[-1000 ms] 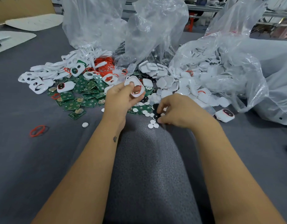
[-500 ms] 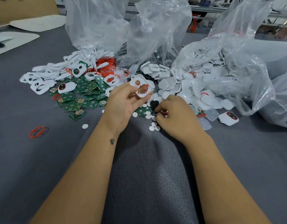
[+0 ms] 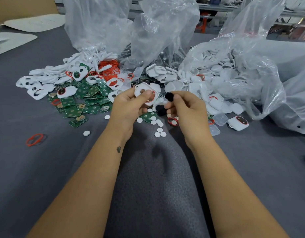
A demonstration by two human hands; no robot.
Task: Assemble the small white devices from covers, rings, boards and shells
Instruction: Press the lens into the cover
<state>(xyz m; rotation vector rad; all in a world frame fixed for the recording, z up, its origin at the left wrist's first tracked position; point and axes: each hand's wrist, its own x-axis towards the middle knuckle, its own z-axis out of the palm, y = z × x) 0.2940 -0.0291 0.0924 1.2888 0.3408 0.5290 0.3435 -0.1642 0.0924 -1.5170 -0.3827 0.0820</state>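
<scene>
Now left hand (image 3: 129, 107) grip around white cover (image 3: 144, 93), right hand (image 3: 186, 109) pinching black disc (image 3: 169, 96).

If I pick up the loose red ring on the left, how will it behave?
The red ring is thin and lies squashed out of round, so it is probably floppy. It looks very light. Flat on the grey cloth, it may be fiddly to pinch.

two hands (image 3: 129, 107) work at frame centre. three clear plastic bags (image 3: 100, 23) stand across the top. one loose red ring (image 3: 35, 139) lies lower left. two finished white devices (image 3: 238, 123) show; green boards (image 3: 83, 100) and white shells (image 3: 217, 74) are too many to count.
</scene>
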